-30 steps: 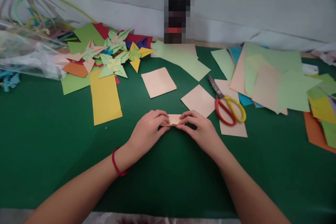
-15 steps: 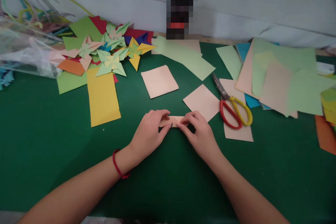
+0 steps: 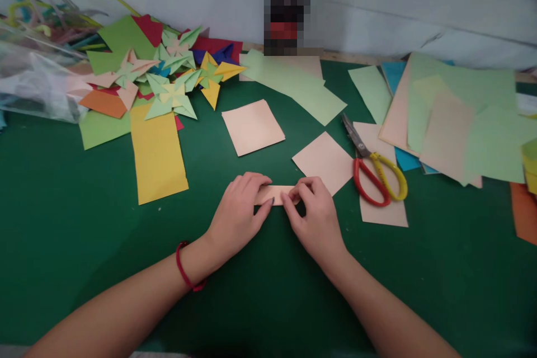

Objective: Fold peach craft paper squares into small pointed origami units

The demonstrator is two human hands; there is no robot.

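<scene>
A narrow folded strip of pale pink paper lies between my hands, close above the green tabletop. My left hand pinches its left end, thumb along the near edge and fingers over the far edge. At the other end my right hand holds it the same way, thumb and forefinger closed on the paper. My fingers hide both ends of the strip. Just beyond are a pink square stack and another pink square. Scissors with red and yellow handles rest on a pink sheet to the right.
Folded paper stars pile up at the back left, behind a yellow sheet. A clear plastic bag sits at far left. Green sheets and other coloured paper overlap at right. A wall closes off the back.
My right thumb has shifted slightly right, so more of the strip's middle shows, now smooth and flat. The view has shifted a little; both hands keep hold of the paper.
</scene>
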